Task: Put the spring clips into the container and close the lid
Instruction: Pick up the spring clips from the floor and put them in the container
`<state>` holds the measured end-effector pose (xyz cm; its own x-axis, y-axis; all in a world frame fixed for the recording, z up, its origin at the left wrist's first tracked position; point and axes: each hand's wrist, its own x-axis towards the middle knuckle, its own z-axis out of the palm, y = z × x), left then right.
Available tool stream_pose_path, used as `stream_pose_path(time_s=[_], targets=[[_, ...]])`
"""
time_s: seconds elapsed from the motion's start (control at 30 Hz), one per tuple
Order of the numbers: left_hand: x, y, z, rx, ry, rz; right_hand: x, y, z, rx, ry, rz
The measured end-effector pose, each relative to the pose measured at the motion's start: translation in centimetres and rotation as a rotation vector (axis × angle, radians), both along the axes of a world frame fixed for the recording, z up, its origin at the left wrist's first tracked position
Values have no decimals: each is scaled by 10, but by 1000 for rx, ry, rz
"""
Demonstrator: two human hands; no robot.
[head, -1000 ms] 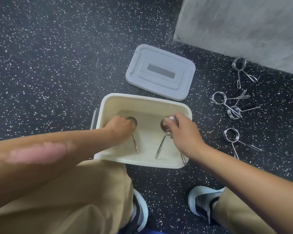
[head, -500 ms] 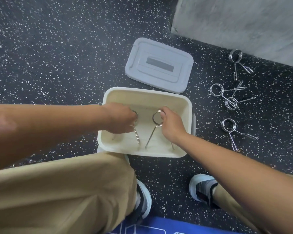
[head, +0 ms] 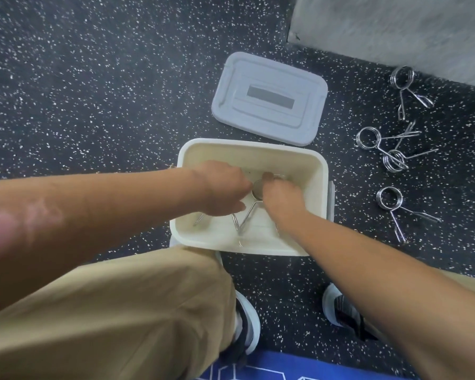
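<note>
Cream plastic container (head: 317, 171), rectangular with rounded corners and smooth walls, open on a black rubber floor (head: 93, 91) flecked with white. Left hand (head: 222, 192) and right hand (head: 279, 198) both lowered inside, fingers curled close together over coiled steel-wire spring clips (head: 247, 215); thin straight wire legs splayed on the container bottom beneath them. Firmness of either grip not discernible, coils largely hidden by the fingers. Pale grey lid (head: 269, 98), ribbed with a recessed rectangular panel, flat on the floor just beyond the container. Four more shiny clips (head: 390, 154) loose on the floor to the right, two overlapping. Tan trousers (head: 121, 311) below.
</note>
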<state>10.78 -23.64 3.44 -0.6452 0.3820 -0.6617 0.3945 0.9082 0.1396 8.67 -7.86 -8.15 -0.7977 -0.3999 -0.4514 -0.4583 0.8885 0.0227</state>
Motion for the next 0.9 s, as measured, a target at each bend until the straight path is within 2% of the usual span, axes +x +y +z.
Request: stream_pose_path(time_s=[0.17,0.27,0.4,0.5,0.57,0.8,0.9], targets=[[2,6,4,-6,-17,12,-2,-4,5,225,-26,106],[3,9,6,-17,-18,10,-1,-2,12,247,-2,84],[0,17,13,3,-17,13,-5,-1,13,81,-1,95],[-7,29,22,24,-3,18,-9,5,38,-99,-94,30],[-12,38,27,49,18,12,-14,16,59,-171,-130,70],[-39,67,34,89,84,84,-27,84,127,-186,40,356],[-54,86,36,101,98,71,-35,123,137,-139,56,345]])
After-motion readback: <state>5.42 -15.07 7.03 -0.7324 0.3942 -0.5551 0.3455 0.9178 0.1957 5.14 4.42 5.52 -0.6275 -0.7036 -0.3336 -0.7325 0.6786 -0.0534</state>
